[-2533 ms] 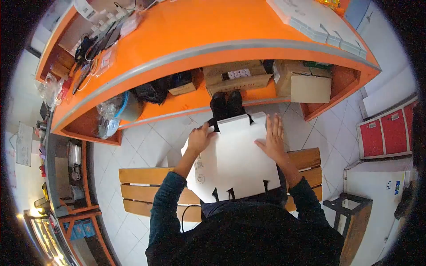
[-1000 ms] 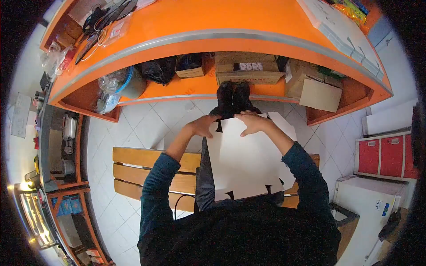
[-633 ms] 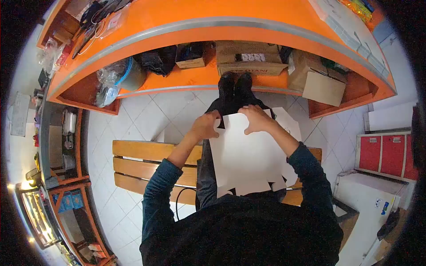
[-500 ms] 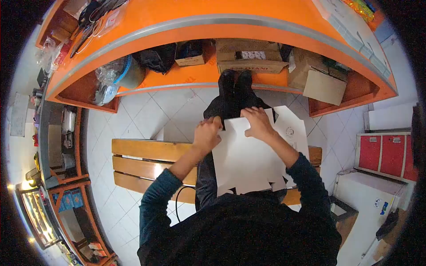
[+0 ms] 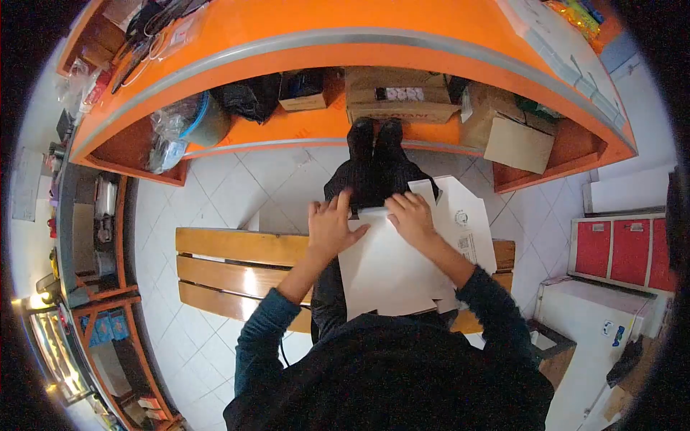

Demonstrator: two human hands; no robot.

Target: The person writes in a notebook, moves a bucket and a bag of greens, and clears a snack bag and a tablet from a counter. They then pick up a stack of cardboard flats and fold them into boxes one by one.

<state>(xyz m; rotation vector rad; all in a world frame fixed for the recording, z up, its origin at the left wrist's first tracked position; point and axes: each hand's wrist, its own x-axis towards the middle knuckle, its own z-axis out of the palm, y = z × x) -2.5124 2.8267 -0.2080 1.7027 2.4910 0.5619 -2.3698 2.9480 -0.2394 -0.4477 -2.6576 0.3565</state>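
Observation:
A flat white cardboard sheet [image 5: 392,269] with cut tabs along its edges lies across my lap. Printed marks show on its right-hand part. My left hand [image 5: 333,228] is at the sheet's far left corner, fingers spread and thumb pointing right over the sheet. At the far edge, my right hand [image 5: 413,218] presses on a narrow folded strip, its fingers bent over the edge. An upright tab stands just beyond the right hand's fingers.
A wooden slatted bench [image 5: 244,262] is beneath me. Ahead is an orange counter [image 5: 309,54] with cardboard boxes [image 5: 399,97] and a bucket [image 5: 208,122] on its lower shelf. A white cabinet [image 5: 596,316] is at the right.
The sheet's far edge has been bent along a narrow strip. My left hand has opened and spread, and my right hand has moved slightly toward me along the edge.

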